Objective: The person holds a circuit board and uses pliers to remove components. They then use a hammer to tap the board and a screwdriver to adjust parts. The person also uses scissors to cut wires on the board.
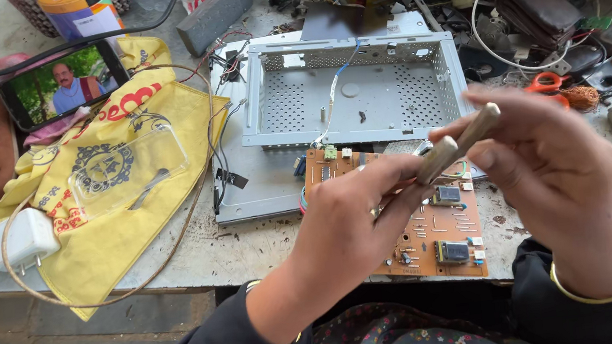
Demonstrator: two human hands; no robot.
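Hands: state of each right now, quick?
Left hand: closed, fingertips pinching the lower end of the pale rod.
Right hand: closed around the same rod's upper part.

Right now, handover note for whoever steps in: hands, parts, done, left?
Left hand: fingers pinch the lower end of a short pale metal rod.
Right hand: fingers hold the rod's upper end.
Both hover over the brown circuit board at the bench's front edge.
Behind it: an empty perforated grey metal chassis, a thin white-blue wire trailing inside.
Done: board lies outside the chassis.
Left: board not back in; rod still in hand.
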